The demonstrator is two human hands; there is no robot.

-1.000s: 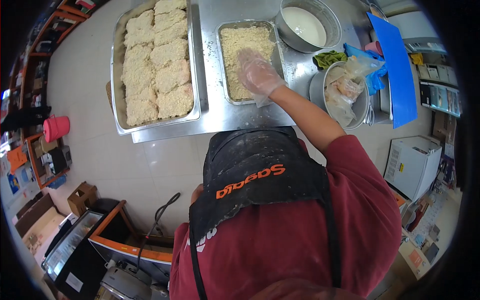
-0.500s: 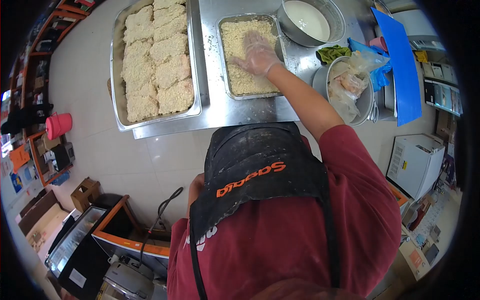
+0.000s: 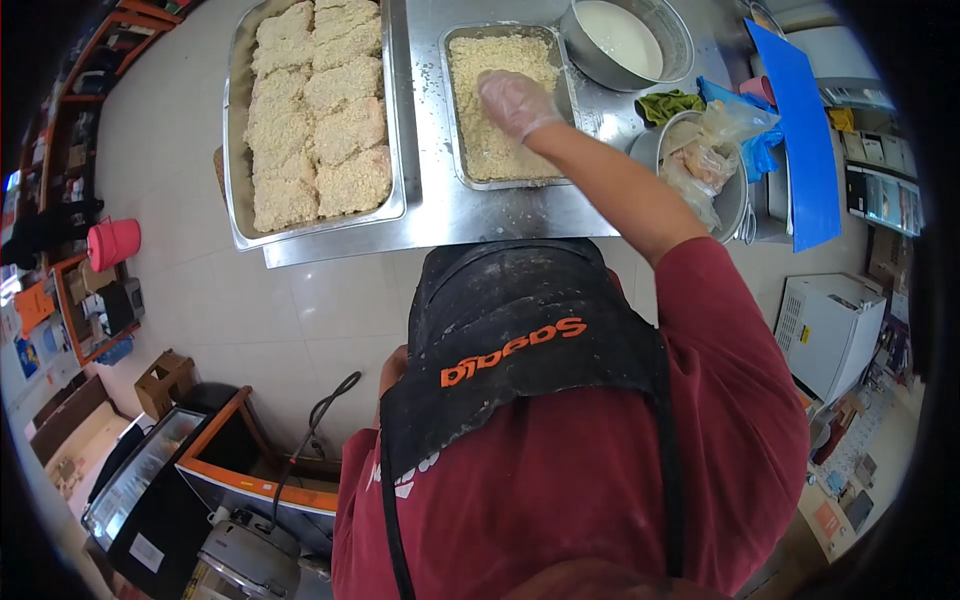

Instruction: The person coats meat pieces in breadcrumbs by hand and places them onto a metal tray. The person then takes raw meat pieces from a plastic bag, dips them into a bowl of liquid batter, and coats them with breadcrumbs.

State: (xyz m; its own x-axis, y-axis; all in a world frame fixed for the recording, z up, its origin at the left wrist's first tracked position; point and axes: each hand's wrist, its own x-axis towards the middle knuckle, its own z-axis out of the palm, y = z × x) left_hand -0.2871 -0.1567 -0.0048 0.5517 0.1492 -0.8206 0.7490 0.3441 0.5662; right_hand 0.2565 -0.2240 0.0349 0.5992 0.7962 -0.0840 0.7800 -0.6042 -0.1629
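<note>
My right hand [image 3: 516, 104], in a clear plastic glove, is over a rectangular metal tray [image 3: 453, 135] of pale, coarse coating crumbs [image 3: 490, 150]. Its fingers curl inward and look closed on some of the crumbs; the fingertips are partly hidden. To its left lies a larger deep metal tray [image 3: 398, 150], holding two rows of crumb-coated pieces [image 3: 345, 130]. A metal bowl of white batter [image 3: 620, 38] stands to the right of the crumb tray. My left hand [image 3: 394, 368] hangs low beside the black apron [image 3: 510, 310], mostly hidden, fingers out of sight.
Right of the crumb tray, a metal pot [image 3: 735, 205] contains plastic bags [image 3: 700, 165]. A green cloth [image 3: 668, 107] and a blue board [image 3: 800, 140] are close by. The steel table's front edge [image 3: 440, 240] runs before my apron. An orange-edged cabinet [image 3: 260, 480] stands lower left.
My right hand has gone from spread flat on the crumbs to curled, fingers drawn in. The whole view has shifted slightly.
</note>
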